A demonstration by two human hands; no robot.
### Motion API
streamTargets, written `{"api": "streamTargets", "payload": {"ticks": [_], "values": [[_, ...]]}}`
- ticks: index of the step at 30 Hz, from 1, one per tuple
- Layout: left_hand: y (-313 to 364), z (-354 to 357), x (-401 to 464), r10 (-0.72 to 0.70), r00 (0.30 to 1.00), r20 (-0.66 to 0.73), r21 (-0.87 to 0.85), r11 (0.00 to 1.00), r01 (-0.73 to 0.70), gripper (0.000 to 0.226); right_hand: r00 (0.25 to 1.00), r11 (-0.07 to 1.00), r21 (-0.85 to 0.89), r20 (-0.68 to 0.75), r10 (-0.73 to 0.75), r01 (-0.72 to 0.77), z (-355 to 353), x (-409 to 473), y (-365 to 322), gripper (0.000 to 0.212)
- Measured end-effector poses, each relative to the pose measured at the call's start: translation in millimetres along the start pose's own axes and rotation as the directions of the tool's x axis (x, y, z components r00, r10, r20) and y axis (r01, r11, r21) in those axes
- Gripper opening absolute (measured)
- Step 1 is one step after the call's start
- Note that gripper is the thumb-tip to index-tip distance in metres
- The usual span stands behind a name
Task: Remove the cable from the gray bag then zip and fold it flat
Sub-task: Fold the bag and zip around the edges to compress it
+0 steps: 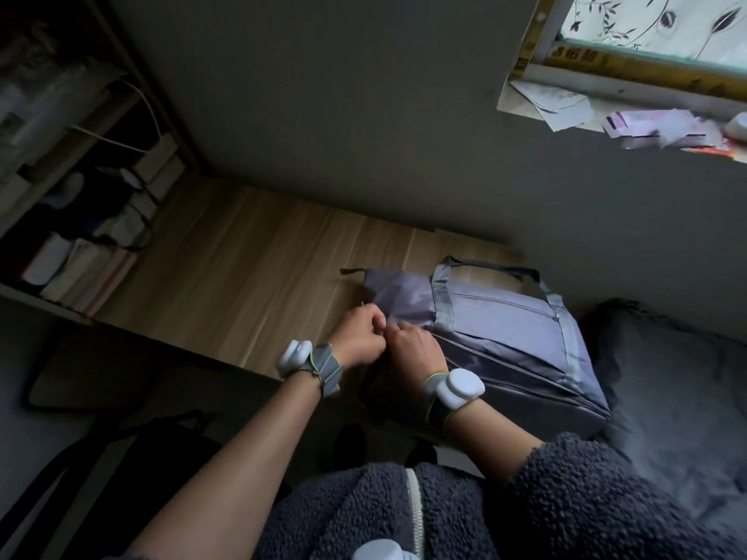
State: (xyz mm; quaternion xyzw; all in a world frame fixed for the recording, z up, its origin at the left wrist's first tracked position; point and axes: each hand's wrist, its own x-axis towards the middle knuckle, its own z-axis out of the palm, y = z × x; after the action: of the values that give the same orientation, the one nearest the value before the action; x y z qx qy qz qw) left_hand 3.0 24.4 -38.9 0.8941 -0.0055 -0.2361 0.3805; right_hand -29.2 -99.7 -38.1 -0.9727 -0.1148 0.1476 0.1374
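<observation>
The gray bag lies on the wooden desk, its right part hanging over toward the bed. Its two gray handles arch over the far side. My left hand and my right hand meet at the bag's near left corner, both with fingers curled and pinching the fabric or zipper there. What exactly the fingertips hold is hidden. No cable shows outside the bag.
A shelf with folded clothes and cords stands at the left. A dark pillow or blanket lies at the right. Papers sit on the window sill above. A dark backpack is below the desk edge.
</observation>
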Motion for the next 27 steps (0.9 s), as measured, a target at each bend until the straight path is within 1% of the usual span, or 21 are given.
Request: {"api": "streamTargets", "payload": {"ticks": [2,5,7,8,11,13,16,17,21,22,24,25,27], "values": [[4,-1,-1,0.047,0.999,-0.013,0.086,0.995,-0.046,0.014,0.998,0.997,0.036,0.012,0.066,-0.067,1,2,-2,0.022],[1,1,-4,0.041,0.999,0.005,0.217,0.975,-0.042,0.013,0.986,0.983,0.092,0.054,0.155,-0.160,2,5,-6,0.020],[-6,3,-7,0.036,0.999,0.004,0.305,0.952,-0.035,0.014,0.980,0.973,0.120,0.049,0.195,-0.199,2,6,-8,0.021],[-9,4,-8,0.055,0.998,0.010,0.315,0.948,-0.055,0.016,0.976,0.966,0.138,0.038,0.216,-0.219,2,6,-8,0.022],[-14,12,-15,0.144,0.989,0.025,0.244,0.959,-0.145,0.018,0.966,0.948,0.191,0.015,0.258,-0.256,0,7,-8,0.025],[-13,17,-18,0.154,0.988,-0.013,0.174,0.973,-0.149,0.018,0.965,0.947,0.188,0.002,0.263,-0.259,-1,7,-9,0.026],[-16,23,-22,0.153,0.986,-0.073,0.027,0.988,-0.151,0.025,0.962,0.949,0.182,-0.042,0.269,-0.257,-1,6,-10,0.029],[-16,25,-21,0.162,0.983,-0.086,0.010,0.987,-0.161,0.025,0.960,0.948,0.186,-0.055,0.274,-0.259,-1,6,-10,0.030],[-17,31,-18,0.235,0.959,-0.157,0.130,0.968,-0.216,0.025,0.937,0.935,0.179,-0.121,0.329,-0.305,-9,8,-4,0.021],[-20,32,-16,0.240,0.955,-0.174,0.134,0.967,-0.219,0.022,0.931,0.934,0.165,-0.135,0.340,-0.317,-13,8,0,0.020],[-25,34,-15,0.206,0.963,-0.176,0.096,0.977,-0.191,0.009,0.909,0.921,0.145,-0.163,0.384,-0.363,-19,6,14,0.019],[-26,33,-15,0.180,0.970,-0.167,0.090,0.982,-0.167,0.008,0.897,0.911,0.149,-0.173,0.406,-0.384,-21,5,20,0.020],[-27,30,-15,0.147,0.982,-0.118,0.135,0.982,-0.131,0.018,0.878,0.893,0.158,-0.175,0.446,-0.422,-21,0,30,0.022]]}}
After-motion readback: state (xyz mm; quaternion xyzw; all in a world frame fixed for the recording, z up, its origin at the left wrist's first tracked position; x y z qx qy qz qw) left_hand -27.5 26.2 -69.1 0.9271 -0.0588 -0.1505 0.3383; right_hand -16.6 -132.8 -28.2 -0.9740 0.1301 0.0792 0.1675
